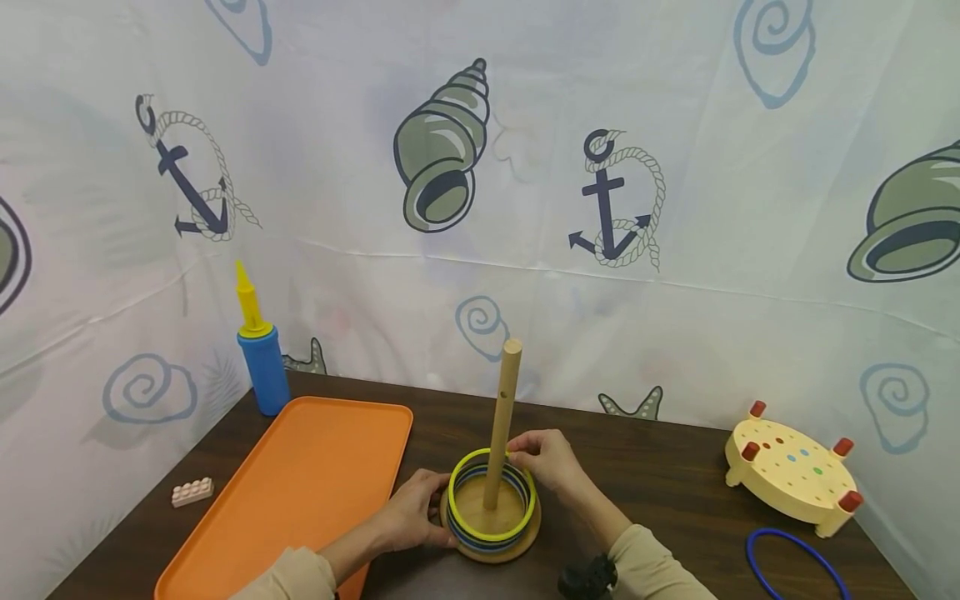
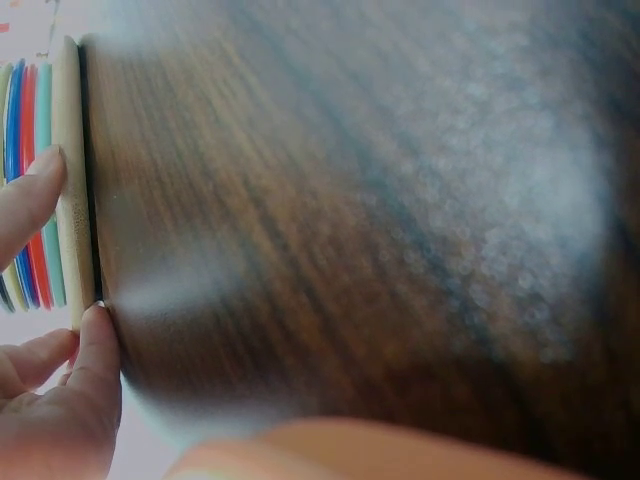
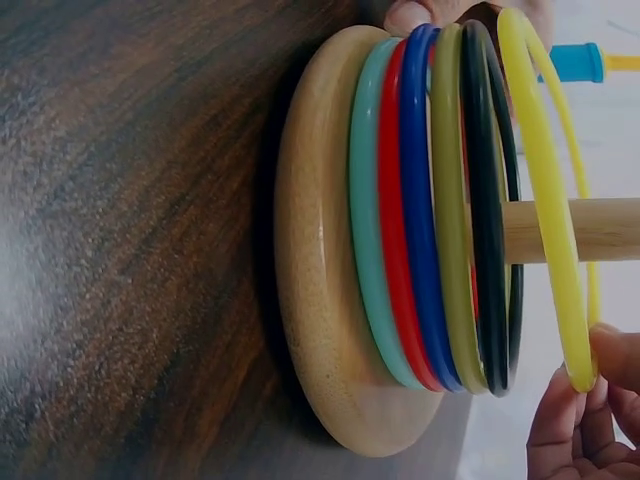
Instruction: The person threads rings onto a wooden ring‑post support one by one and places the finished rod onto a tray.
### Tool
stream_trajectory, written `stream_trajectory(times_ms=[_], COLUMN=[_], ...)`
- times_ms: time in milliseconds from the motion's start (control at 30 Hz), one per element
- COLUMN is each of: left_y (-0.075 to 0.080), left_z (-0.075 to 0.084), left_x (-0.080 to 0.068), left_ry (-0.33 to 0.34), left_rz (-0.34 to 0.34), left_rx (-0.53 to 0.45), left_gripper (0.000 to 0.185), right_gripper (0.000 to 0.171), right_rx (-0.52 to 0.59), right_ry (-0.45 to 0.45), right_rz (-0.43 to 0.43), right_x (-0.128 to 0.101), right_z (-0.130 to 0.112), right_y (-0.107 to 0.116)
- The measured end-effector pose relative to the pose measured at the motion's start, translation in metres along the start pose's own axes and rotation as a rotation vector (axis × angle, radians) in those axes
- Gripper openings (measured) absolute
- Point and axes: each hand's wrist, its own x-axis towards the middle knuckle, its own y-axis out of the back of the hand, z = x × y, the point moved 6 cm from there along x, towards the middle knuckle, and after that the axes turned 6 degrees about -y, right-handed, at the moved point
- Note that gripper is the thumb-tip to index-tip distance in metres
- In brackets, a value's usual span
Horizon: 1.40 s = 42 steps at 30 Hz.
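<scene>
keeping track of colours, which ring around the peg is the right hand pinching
The bright yellow ring, topmost around the peg; the right hand pinches it, none of those below.

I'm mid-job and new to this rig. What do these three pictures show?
There's no machine, just a person working barehanded. The wide picture comes from a head camera; the blurry closeup from the left wrist, the clearer one from the right. On the dark table stands a round wooden base with an upright peg. The left hand grips the base's edge; the right hand pinches a yellow ring, which encircles the peg above five stacked rings. Nearby are an orange tray, building brick, hand pump, round cream toy and loose blue ring.
</scene>
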Motion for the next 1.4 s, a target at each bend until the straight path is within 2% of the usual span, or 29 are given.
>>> stream_trajectory(times_ms=[633,1400], left_y=[0.001,0.000], left_z=[0.000,0.000], left_x=[0.001,0.000], left_ry=[0.005,0.020], left_rz=[0.001,0.000], left_rx=[0.014,0.008], left_gripper=[0.082,0.083], right_gripper=[0.008,0.003], right_rx=[-0.007,-0.061], right_ry=[0.010,0.028], right_rz=[0.001,0.071], right_x=[0.003,0.003], right_z=[0.008,0.013], right_y=[-0.006,-0.010])
